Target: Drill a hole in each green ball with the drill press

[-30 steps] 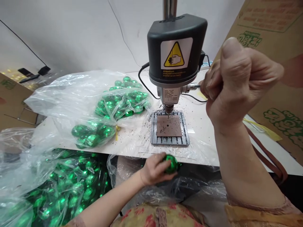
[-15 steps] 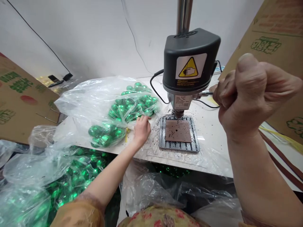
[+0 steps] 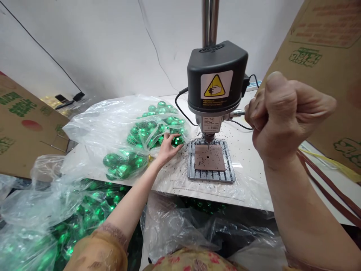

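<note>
My left hand (image 3: 168,147) is at the near right edge of a pile of shiny green faceted balls (image 3: 146,130). Its thumb and forefinger curve round one green ball (image 3: 177,141), closed on it as far as I can see. My right hand (image 3: 282,113), raised in a fist, grips the feed lever (image 3: 239,113) of a small black drill press (image 3: 217,79); the lever's end is hidden inside the fist. Below the drill bit, a brown square board (image 3: 210,158) with a small dark hole lies on the slotted metal base (image 3: 191,171).
Clear plastic bags (image 3: 90,120) hold more green balls on the white table (image 3: 251,165) and below its left edge. Dark shavings surround the base. Cardboard boxes (image 3: 25,131) flank both sides. A black cable (image 3: 180,98) loops beside the drill. Plastic sheeting (image 3: 175,222) hangs at the front.
My left hand has moved slightly up to the ball pile, and its curled fingers have spread round a green ball. My right hand stays on the lever. The whole view has shifted a little.
</note>
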Demonstrator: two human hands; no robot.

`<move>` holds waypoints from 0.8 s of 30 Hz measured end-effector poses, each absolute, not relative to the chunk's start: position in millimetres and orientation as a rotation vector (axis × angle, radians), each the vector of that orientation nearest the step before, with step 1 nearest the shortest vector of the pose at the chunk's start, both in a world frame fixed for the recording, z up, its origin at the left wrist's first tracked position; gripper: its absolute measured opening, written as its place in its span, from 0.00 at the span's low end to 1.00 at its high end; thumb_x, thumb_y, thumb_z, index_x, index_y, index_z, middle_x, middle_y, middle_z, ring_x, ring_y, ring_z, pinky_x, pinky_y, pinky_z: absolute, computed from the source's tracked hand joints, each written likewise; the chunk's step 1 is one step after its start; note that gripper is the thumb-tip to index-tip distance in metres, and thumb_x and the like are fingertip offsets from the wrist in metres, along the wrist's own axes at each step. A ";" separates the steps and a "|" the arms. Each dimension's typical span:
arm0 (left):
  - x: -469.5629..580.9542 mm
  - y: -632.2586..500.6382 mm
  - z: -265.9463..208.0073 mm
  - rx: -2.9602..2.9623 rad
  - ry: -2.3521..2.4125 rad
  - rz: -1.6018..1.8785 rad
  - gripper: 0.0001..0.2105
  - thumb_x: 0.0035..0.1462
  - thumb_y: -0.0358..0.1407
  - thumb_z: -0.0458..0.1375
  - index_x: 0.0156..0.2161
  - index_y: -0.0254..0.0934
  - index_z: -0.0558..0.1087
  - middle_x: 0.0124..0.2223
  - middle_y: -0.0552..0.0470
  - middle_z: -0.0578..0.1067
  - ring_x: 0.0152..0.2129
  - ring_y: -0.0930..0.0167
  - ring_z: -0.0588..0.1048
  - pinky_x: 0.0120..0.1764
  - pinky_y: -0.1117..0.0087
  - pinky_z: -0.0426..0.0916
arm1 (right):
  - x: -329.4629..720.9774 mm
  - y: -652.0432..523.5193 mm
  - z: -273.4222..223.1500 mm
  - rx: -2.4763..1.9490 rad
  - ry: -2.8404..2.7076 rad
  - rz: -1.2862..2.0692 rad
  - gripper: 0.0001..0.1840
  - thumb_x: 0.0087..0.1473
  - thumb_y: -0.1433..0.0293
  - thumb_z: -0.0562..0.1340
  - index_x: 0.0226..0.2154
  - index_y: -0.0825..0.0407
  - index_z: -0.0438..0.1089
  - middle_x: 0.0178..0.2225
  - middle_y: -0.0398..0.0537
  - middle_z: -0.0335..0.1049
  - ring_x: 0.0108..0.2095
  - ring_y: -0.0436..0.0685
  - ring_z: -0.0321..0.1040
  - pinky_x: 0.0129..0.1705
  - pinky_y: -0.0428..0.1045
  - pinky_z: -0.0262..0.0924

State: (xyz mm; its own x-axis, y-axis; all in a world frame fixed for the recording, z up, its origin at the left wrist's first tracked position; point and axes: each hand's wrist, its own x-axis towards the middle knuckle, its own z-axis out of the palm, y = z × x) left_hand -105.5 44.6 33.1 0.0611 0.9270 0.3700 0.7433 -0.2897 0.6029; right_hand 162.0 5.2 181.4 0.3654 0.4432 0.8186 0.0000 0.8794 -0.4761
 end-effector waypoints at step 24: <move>-20.5 17.2 -0.6 1.571 1.119 1.179 0.25 0.57 0.47 0.65 0.55 0.38 0.68 0.52 0.45 0.76 0.47 0.64 0.74 0.52 0.63 0.68 | 159.3 1.3 182.3 -0.456 -1.185 0.291 0.27 0.59 0.61 0.63 0.13 0.51 0.59 0.12 0.37 0.51 0.15 0.43 0.49 0.21 0.48 0.45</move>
